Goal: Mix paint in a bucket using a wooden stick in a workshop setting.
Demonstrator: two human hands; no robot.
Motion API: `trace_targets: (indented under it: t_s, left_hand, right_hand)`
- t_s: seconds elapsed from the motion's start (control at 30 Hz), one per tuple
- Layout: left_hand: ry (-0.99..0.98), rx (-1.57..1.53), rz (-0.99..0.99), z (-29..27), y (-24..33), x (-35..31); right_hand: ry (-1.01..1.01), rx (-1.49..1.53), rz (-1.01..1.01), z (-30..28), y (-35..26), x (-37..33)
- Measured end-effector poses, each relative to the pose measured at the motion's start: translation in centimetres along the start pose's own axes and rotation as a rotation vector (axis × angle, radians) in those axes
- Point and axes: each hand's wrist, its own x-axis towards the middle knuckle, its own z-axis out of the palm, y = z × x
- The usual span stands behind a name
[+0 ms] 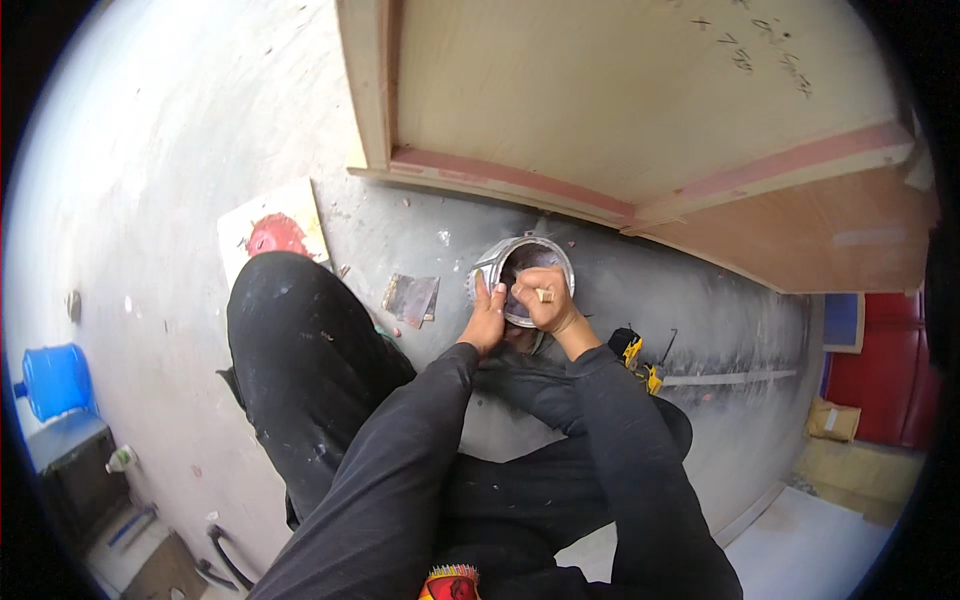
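A round white bucket (484, 270) stands on the floor in front of me, its inside smeared with dark, purplish-grey stuff. At its near left side, my left hand (487, 318) steadies the rim, thumb and fingers pressed against it. My right hand (545, 298) is closed in a fist over the bucket's mouth, gripping a wooden stick (545, 295) whose pale end pokes out of the fist. The stick's lower part is hidden by the hand and the bucket.
A large wooden cabinet frame (620, 100) overhangs the far right. A board with red paste (312, 205) and sandpaper pieces (410, 298) lie left of the bucket. Yellow-and-black tools (640, 365) lie by my right knee. A blue water jug (57, 380) is far left.
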Motion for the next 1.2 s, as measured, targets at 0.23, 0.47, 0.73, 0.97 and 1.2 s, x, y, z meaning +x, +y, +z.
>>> trace_targets:
  t_s: [0.23,0.47,0.73,0.97,1.2]
  left_hand:
    - [-0.034,-0.127,-0.03,1.1,1.0,-0.6]
    - [0.017,-0.157,-0.093,1.8,2.8,-1.1]
    - [0.008,-0.199,-0.216,1.0,2.5,-1.1]
    - [-0.04,-0.123,-0.245,2.9,1.1,0.1]
    - [-0.001,-0.138,-0.099,1.4,2.4,-0.7]
  right_hand:
    - [-0.399,-0.191,-0.068,1.0,-1.2,-1.6]
    - [0.272,-0.106,0.239,-1.8,1.8,1.8]
    - [0.291,0.409,0.373,-1.6,-2.6,1.4]
    - [-0.348,-0.201,0.165,-0.4,-0.8,2.2]
    - [-0.022,-0.22,0.105,-0.6,-1.1,3.9]
